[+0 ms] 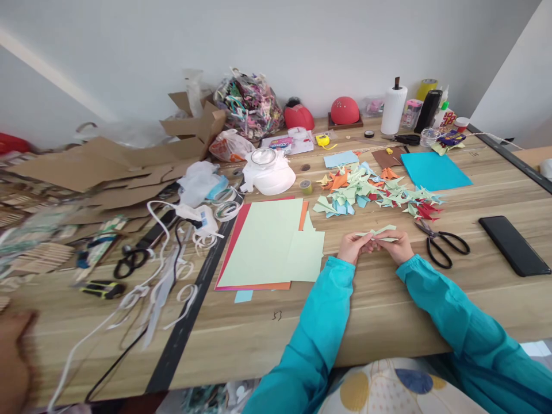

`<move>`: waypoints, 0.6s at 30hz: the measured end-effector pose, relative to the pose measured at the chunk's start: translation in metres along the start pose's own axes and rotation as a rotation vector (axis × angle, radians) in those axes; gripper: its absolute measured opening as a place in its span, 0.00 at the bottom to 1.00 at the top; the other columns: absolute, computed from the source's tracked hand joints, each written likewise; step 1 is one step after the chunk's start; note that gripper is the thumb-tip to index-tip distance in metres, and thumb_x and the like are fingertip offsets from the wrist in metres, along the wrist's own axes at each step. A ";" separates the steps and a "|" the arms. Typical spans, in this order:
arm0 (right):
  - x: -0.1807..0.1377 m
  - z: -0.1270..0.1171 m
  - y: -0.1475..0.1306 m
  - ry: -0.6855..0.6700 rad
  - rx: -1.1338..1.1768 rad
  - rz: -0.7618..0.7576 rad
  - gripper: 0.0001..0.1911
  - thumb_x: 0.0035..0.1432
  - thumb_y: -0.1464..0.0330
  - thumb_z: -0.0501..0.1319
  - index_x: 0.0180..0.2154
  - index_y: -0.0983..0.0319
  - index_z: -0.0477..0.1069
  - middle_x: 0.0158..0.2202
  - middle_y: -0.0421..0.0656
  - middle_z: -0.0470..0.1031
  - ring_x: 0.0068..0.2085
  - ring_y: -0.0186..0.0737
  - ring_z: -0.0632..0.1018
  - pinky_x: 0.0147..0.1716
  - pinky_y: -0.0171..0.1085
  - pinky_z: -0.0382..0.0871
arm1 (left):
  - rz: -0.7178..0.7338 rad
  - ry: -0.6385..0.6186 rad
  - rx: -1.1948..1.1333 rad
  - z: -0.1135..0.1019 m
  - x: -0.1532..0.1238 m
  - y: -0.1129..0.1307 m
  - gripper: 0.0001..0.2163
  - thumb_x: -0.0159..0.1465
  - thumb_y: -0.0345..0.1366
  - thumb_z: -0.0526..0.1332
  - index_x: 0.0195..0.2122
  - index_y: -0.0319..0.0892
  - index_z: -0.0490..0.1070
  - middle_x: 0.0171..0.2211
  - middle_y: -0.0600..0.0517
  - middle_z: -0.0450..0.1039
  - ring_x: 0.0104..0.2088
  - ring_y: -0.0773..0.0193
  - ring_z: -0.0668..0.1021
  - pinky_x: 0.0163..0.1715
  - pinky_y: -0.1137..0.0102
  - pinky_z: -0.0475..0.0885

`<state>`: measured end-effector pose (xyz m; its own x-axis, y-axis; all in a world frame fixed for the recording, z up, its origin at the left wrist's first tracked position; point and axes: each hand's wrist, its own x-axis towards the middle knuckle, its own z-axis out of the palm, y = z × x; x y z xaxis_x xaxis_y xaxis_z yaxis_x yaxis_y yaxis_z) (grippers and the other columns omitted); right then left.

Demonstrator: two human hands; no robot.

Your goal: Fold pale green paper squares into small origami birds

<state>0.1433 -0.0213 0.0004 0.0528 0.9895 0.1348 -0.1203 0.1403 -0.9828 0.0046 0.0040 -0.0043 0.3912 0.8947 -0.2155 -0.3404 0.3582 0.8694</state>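
Between my two hands is a small folded piece of pale green paper (385,230), pinched near the table's front middle. My left hand (354,247) grips its left side and my right hand (397,246) its right side; the fingertips meet under it. Just beyond lies a heap of folded paper cranes (357,187) in green, blue, orange and red. Left of my hands, pale green sheets (261,241) rest on red and orange ones, with a smaller green square (307,256) on top. Black-handled scissors (444,244) lie right of my right hand.
A black phone (515,245) lies at the right. Behind the cranes are a blue sheet (436,171), a yellow tape measure (322,140) and a white bottle (394,109). Cables (161,253), a cutter (103,289) and cardboard (99,164) crowd the left. Another person's arm (15,356) shows at lower left.
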 end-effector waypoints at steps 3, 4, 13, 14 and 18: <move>0.000 0.000 -0.003 0.012 -0.053 -0.004 0.07 0.37 0.66 0.69 0.24 0.60 0.76 0.23 0.41 0.76 0.20 0.35 0.72 0.21 0.37 0.69 | -0.001 0.003 0.032 -0.004 0.001 -0.001 0.18 0.43 0.45 0.69 0.26 0.34 0.73 0.19 0.52 0.72 0.16 0.72 0.71 0.17 0.75 0.65; 0.000 -0.001 -0.003 0.021 -0.079 -0.003 0.09 0.37 0.65 0.69 0.25 0.60 0.76 0.23 0.41 0.76 0.20 0.34 0.72 0.21 0.37 0.69 | 0.000 0.003 0.041 -0.005 0.001 -0.001 0.18 0.43 0.45 0.69 0.25 0.34 0.73 0.19 0.52 0.72 0.16 0.72 0.70 0.16 0.74 0.65; 0.003 -0.008 -0.001 -0.010 -0.111 0.057 0.15 0.37 0.63 0.68 0.31 0.61 0.75 0.24 0.41 0.73 0.21 0.36 0.72 0.23 0.38 0.68 | 0.035 0.021 0.133 -0.009 0.003 -0.001 0.19 0.44 0.47 0.68 0.24 0.34 0.70 0.18 0.53 0.70 0.15 0.70 0.71 0.15 0.73 0.68; 0.003 -0.009 0.000 -0.039 -0.075 0.066 0.18 0.39 0.63 0.67 0.35 0.61 0.75 0.24 0.41 0.73 0.22 0.37 0.73 0.25 0.38 0.68 | 0.041 0.030 0.137 -0.010 0.004 -0.001 0.19 0.44 0.48 0.67 0.24 0.34 0.70 0.18 0.53 0.70 0.15 0.70 0.71 0.15 0.74 0.68; 0.004 -0.012 -0.001 -0.003 0.112 0.088 0.31 0.48 0.58 0.59 0.54 0.58 0.60 0.28 0.41 0.75 0.27 0.40 0.75 0.27 0.38 0.69 | 0.072 0.052 0.172 -0.017 0.006 0.002 0.19 0.45 0.49 0.66 0.24 0.35 0.69 0.17 0.54 0.69 0.16 0.71 0.71 0.16 0.74 0.68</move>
<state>0.1557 -0.0177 0.0001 0.0341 0.9982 0.0495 -0.2342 0.0561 -0.9706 -0.0081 0.0151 -0.0115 0.3251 0.9305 -0.1689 -0.2133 0.2461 0.9455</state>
